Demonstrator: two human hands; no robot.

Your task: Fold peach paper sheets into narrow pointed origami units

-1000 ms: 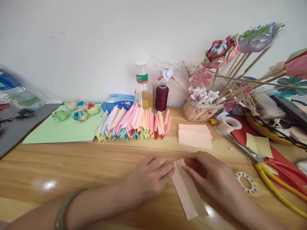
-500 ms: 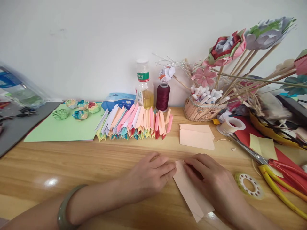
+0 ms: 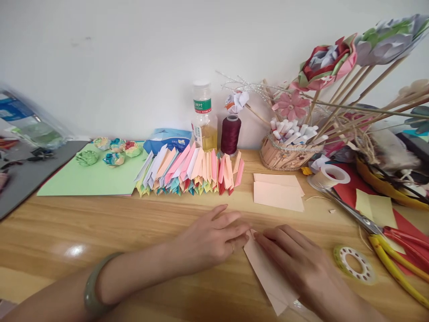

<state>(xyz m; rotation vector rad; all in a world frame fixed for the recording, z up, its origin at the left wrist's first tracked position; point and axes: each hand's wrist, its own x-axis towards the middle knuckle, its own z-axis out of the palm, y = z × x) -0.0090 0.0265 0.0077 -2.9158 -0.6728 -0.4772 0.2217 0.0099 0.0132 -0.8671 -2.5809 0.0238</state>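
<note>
A peach paper strip (image 3: 268,278) lies folded lengthwise on the wooden table (image 3: 100,232), slanting toward me. My left hand (image 3: 209,239) rests flat beside its top end, fingertips touching the paper's upper corner, fingers stretched out. My right hand (image 3: 301,264) lies over the strip, fingers pressed down on its upper part and hiding much of it. A jade-green bangle (image 3: 92,288) is on my left wrist.
A row of folded coloured paper pieces (image 3: 191,172) stands behind my hands. Peach paper sheets (image 3: 278,192), a tape roll (image 3: 330,176), yellow-handled scissors (image 3: 385,241) and a white ring (image 3: 355,264) lie to the right. A bottle (image 3: 203,118), thread spool (image 3: 230,134), basket (image 3: 284,152) and green sheet (image 3: 94,176) stand behind.
My right hand has slid down the strip toward me, covering more of it. My left hand's fingers have stretched out toward the paper's top corner. The view shifted slightly.
</note>
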